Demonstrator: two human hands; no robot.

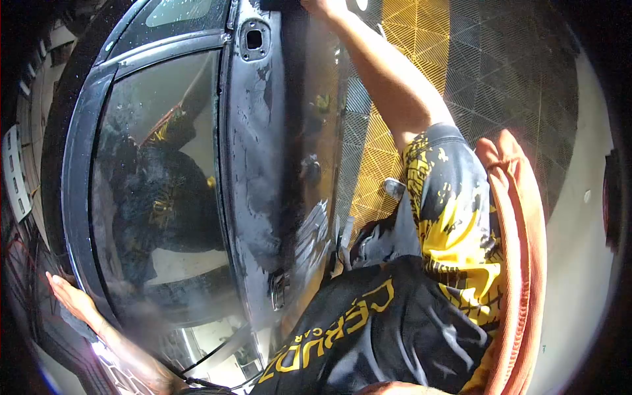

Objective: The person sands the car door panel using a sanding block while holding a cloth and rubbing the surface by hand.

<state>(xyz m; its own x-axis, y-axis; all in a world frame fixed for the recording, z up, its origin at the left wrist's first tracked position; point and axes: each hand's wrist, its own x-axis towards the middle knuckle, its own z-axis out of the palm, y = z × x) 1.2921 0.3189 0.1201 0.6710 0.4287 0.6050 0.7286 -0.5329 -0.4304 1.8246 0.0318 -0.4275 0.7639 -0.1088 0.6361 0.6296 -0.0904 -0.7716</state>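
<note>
My left hand (71, 297) is at the lower left, its fingers stretched out flat beside the outer edge of the car's dark window frame (78, 204); nothing shows in it. At the top edge, my right hand (320, 6) is partly cut off near the car's door panel (253, 158), and its fingers are hidden. A dark object (280, 4) lies just left of it. The wet door panel has greyish patches and a square hole. The window glass (164, 217) reflects a person in black and yellow.
An orange-brown cloth (517, 263) hangs along the right side of my black and yellow shirt (375, 316). Below the door is a patterned floor of yellow and dark grating tiles (513, 85). A dark cable (214, 349) runs near my left forearm.
</note>
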